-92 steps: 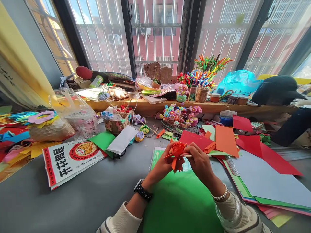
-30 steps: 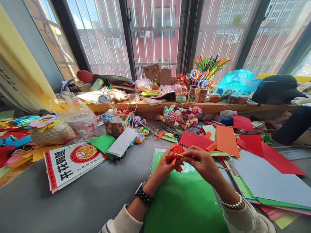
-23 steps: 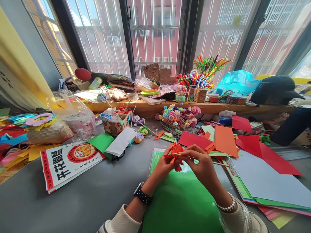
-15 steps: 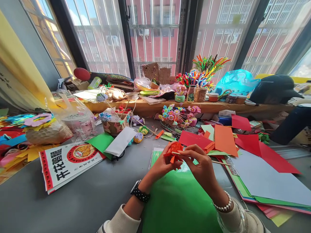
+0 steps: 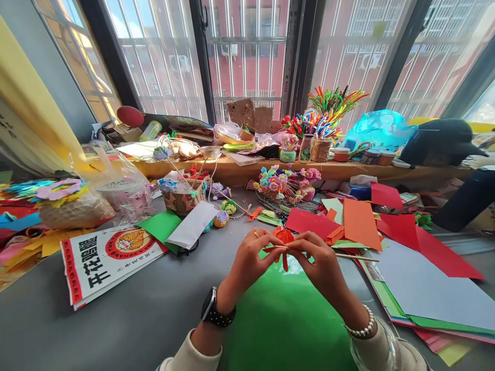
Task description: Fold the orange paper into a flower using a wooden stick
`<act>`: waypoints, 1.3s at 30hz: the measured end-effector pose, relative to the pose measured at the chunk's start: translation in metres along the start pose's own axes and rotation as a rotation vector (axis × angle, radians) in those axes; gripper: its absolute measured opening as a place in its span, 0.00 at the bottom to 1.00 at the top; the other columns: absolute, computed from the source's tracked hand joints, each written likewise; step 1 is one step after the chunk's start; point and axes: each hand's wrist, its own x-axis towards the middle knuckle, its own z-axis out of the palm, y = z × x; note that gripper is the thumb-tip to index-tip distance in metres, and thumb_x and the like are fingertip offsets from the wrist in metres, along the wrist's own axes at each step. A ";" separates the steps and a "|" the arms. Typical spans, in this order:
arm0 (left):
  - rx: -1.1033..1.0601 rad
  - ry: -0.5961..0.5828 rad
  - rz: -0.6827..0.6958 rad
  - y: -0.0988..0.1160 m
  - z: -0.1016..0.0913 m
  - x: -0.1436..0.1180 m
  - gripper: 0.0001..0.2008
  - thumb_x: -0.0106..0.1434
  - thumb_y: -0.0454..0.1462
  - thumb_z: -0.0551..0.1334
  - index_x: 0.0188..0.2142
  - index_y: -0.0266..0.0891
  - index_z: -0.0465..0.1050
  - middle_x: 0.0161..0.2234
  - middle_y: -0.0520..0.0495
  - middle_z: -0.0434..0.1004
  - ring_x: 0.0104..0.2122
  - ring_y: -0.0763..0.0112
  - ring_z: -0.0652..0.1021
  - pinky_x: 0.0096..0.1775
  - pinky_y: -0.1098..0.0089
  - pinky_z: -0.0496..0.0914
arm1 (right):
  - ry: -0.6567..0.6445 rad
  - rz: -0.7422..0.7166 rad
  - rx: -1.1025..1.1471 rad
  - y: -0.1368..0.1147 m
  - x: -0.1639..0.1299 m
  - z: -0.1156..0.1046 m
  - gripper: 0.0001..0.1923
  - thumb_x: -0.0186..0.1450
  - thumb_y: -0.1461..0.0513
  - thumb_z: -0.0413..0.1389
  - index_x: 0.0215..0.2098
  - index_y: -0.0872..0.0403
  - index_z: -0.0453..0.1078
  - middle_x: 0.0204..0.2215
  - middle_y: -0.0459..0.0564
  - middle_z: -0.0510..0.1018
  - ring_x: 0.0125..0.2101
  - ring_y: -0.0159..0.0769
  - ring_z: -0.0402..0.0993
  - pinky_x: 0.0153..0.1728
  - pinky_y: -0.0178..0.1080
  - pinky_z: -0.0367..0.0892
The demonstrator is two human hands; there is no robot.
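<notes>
Both my hands meet above the green mat (image 5: 290,319). My left hand (image 5: 253,257) is closed, its thumb and fingertips pinching the base of a folded orange-red paper flower (image 5: 285,235). Strips of the same paper hang below the fingers. My right hand (image 5: 319,257) is closed too, its fingertips against the flower's base and on a thin wooden stick (image 5: 358,257), whose far end sticks out to the right. Fingers hide where stick and flower meet.
Right of my hands lie red sheets (image 5: 313,222), an orange sheet (image 5: 360,224) and a paper stack (image 5: 436,278). A printed paper bag (image 5: 112,263) and a white paper piece (image 5: 192,225) lie left. Crepe flowers (image 5: 282,183) stand behind, below a cluttered windowsill.
My left hand has turned from cradling the paper flower to pinching its base with the fingertips. The flower and stick have shifted slightly right, and the stick's free end reaches farther right.
</notes>
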 end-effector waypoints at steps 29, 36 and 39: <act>0.042 0.054 0.025 -0.003 0.005 -0.002 0.05 0.57 0.35 0.58 0.29 0.39 0.74 0.27 0.49 0.72 0.30 0.71 0.70 0.35 0.71 0.64 | -0.158 0.165 0.098 -0.001 0.001 -0.004 0.11 0.62 0.57 0.50 0.31 0.54 0.70 0.26 0.48 0.70 0.25 0.31 0.67 0.25 0.33 0.64; 0.096 0.108 0.188 -0.002 0.006 -0.002 0.05 0.57 0.34 0.58 0.29 0.38 0.73 0.26 0.50 0.72 0.28 0.73 0.70 0.35 0.70 0.64 | -0.122 0.261 0.120 -0.001 0.003 -0.005 0.13 0.61 0.53 0.49 0.30 0.55 0.66 0.26 0.47 0.71 0.25 0.31 0.67 0.24 0.32 0.62; 0.132 0.107 0.211 -0.004 0.007 -0.003 0.06 0.58 0.34 0.57 0.29 0.39 0.73 0.26 0.49 0.72 0.29 0.72 0.70 0.34 0.70 0.64 | -0.192 0.240 0.100 0.000 0.004 -0.005 0.15 0.62 0.54 0.48 0.27 0.55 0.68 0.24 0.46 0.72 0.24 0.31 0.66 0.25 0.32 0.61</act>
